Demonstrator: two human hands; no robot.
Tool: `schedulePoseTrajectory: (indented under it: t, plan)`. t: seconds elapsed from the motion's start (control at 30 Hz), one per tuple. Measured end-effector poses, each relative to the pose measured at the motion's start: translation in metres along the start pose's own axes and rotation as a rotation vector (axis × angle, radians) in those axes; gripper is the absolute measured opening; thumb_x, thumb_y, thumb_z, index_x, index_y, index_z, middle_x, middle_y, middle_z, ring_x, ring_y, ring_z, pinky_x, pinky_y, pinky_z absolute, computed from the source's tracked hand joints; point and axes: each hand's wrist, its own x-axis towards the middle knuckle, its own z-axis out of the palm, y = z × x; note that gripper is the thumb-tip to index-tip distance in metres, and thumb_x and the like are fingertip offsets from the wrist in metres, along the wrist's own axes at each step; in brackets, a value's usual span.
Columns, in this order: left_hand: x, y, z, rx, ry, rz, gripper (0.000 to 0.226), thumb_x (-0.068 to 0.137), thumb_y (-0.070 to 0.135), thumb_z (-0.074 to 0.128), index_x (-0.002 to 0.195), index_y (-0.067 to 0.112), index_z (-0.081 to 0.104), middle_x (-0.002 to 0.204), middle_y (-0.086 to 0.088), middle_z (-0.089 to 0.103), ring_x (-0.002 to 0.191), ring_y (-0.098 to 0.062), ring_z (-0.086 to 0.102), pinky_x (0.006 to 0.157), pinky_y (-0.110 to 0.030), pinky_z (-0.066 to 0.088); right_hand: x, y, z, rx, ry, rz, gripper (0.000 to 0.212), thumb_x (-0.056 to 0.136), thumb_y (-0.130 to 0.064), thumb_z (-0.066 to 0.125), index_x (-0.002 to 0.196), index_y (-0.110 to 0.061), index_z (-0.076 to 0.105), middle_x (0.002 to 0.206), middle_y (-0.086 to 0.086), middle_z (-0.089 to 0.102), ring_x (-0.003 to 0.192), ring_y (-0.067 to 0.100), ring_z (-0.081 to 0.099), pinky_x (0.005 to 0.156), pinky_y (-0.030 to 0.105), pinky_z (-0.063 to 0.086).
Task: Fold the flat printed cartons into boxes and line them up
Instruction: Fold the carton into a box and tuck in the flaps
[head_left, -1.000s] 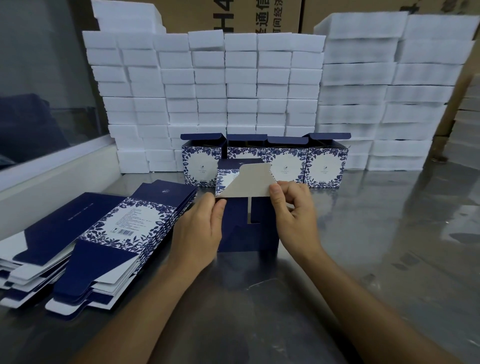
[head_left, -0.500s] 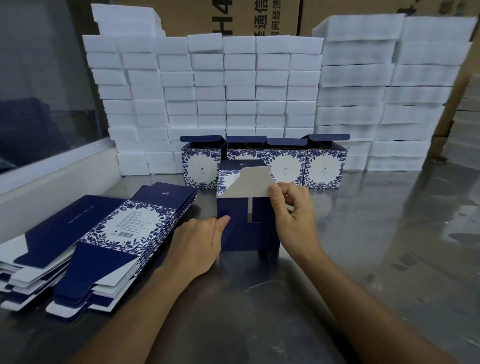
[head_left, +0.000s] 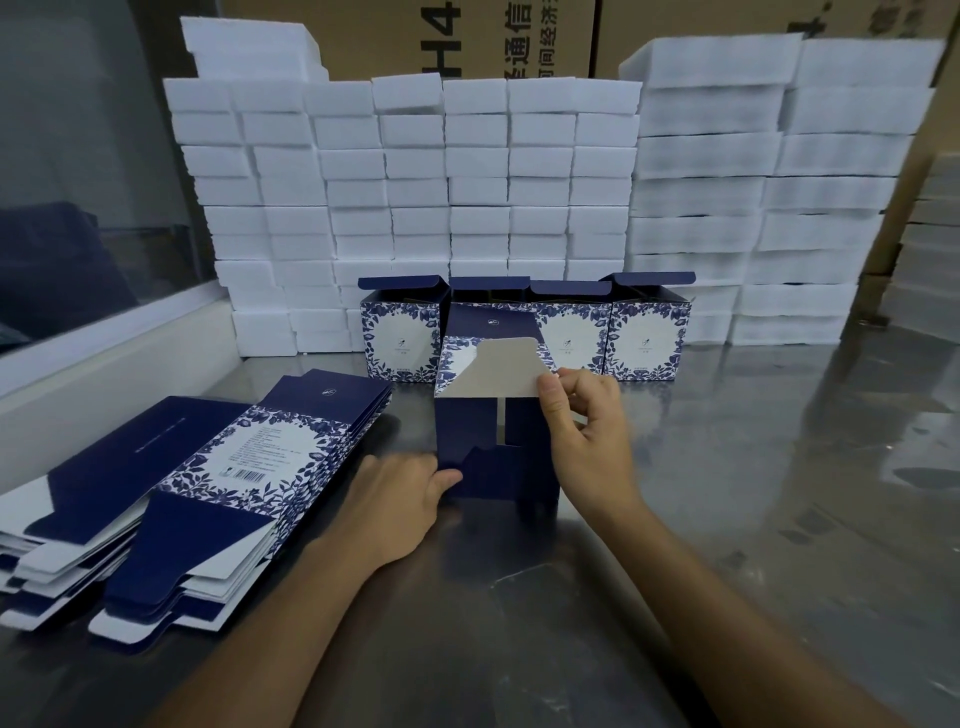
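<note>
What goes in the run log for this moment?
carton half-folded on table | right hand pinches grey flap | left hand at lower flap | four boxes lined behind
</note>
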Motion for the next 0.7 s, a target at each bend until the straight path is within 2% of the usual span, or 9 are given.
schedulePoseTrajectory:
  t: [0.17, 0.23, 0.3, 0.33, 0.4, 0.47, 0.53, 0.63, 0.7]
  plan:
    - [-0.003, 0.004, -0.005, -0.158, 0.059, 0.011, 0.053, 0.099, 0.050, 0.022, 0.104, 0.011, 0.058, 0.105, -0.003, 0.054, 0.094, -0.027, 0.057, 0.081, -0.040, 0.041, -0.002, -0.002, -0.002, -0.031, 0.001, -0.042, 0.034, 0.094, -0.049, 0.040, 0.078, -0.023, 0.054, 0.088, -0.005, 0.049, 0.092, 0.006, 0.045, 0.076, 0.008, 0.037]
    - [-0.005, 0.008, -0.007, -0.330, 0.139, -0.004, 0.052, 0.092, 0.057, 0.019, 0.105, 0.016, 0.048, 0.101, 0.001, 0.047, 0.086, -0.023, 0.057, 0.074, -0.039, 0.043, -0.003, -0.002, -0.003, -0.001, -0.016, -0.026, 0.033, 0.101, -0.042, 0.042, 0.078, -0.022, 0.055, 0.090, -0.002, 0.051, 0.091, 0.006, 0.044, 0.077, 0.009, 0.035]
    - [-0.006, 0.011, -0.008, -0.441, 0.214, -0.034, 0.042, 0.091, 0.058, 0.025, 0.113, 0.025, 0.039, 0.100, 0.008, 0.046, 0.079, -0.011, 0.055, 0.068, -0.034, 0.041, -0.003, -0.001, -0.004, 0.048, -0.034, -0.003, 0.032, 0.104, -0.033, 0.049, 0.084, -0.012, 0.062, 0.095, 0.001, 0.053, 0.094, 0.007, 0.047, 0.080, 0.012, 0.036]
    - [-0.006, 0.013, -0.009, -0.479, 0.244, -0.044, 0.039, 0.094, 0.053, 0.032, 0.122, 0.025, 0.036, 0.107, 0.007, 0.049, 0.079, -0.010, 0.057, 0.068, -0.033, 0.043, -0.003, -0.002, -0.004, 0.068, -0.047, 0.008, 0.029, 0.100, -0.031, 0.051, 0.087, -0.008, 0.065, 0.100, 0.004, 0.054, 0.095, 0.002, 0.049, 0.082, 0.011, 0.037]
    - [-0.006, 0.016, -0.011, -0.525, 0.309, -0.023, 0.041, 0.100, 0.034, 0.045, 0.136, 0.023, 0.030, 0.126, 0.000, 0.052, 0.089, -0.016, 0.062, 0.075, -0.036, 0.049, -0.003, -0.003, -0.003, 0.077, -0.075, 0.019, 0.017, 0.091, -0.020, 0.051, 0.090, -0.016, 0.067, 0.112, 0.007, 0.054, 0.099, -0.010, 0.050, 0.082, 0.004, 0.037]
    - [-0.006, 0.021, -0.014, -0.465, 0.412, 0.044, 0.042, 0.099, 0.018, 0.048, 0.139, 0.018, 0.035, 0.136, -0.004, 0.047, 0.105, -0.017, 0.058, 0.083, -0.034, 0.049, -0.004, -0.003, -0.003, 0.033, -0.095, 0.012, 0.024, 0.092, -0.008, 0.051, 0.091, -0.029, 0.064, 0.121, 0.007, 0.052, 0.107, -0.010, 0.049, 0.080, 0.003, 0.039]
    - [-0.005, 0.025, -0.018, -0.427, 0.503, 0.077, 0.039, 0.094, 0.016, 0.045, 0.133, 0.011, 0.049, 0.136, -0.004, 0.046, 0.115, -0.012, 0.051, 0.092, -0.028, 0.045, -0.006, -0.002, -0.003, -0.033, -0.093, -0.018, 0.031, 0.093, -0.002, 0.052, 0.093, -0.031, 0.062, 0.122, 0.003, 0.052, 0.115, -0.003, 0.050, 0.083, 0.010, 0.043]
    - [-0.006, 0.028, -0.023, -0.471, 0.561, 0.071, 0.039, 0.099, 0.023, 0.036, 0.123, 0.007, 0.061, 0.132, -0.004, 0.052, 0.115, -0.001, 0.047, 0.096, -0.008, 0.033, -0.008, 0.000, -0.002, -0.190, -0.029, -0.163, 0.017, 0.092, -0.004, 0.055, 0.097, -0.016, 0.066, 0.116, -0.001, 0.055, 0.115, 0.011, 0.053, 0.096, 0.030, 0.044]
    - [-0.005, 0.029, -0.025, -0.453, 0.587, 0.074, 0.037, 0.101, 0.024, 0.037, 0.119, 0.005, 0.064, 0.127, -0.005, 0.055, 0.114, -0.005, 0.051, 0.093, -0.005, 0.032, -0.009, 0.000, 0.000, -0.311, 0.010, -0.316, 0.013, 0.089, -0.009, 0.057, 0.095, -0.009, 0.068, 0.109, 0.002, 0.061, 0.108, 0.019, 0.055, 0.095, 0.036, 0.044]
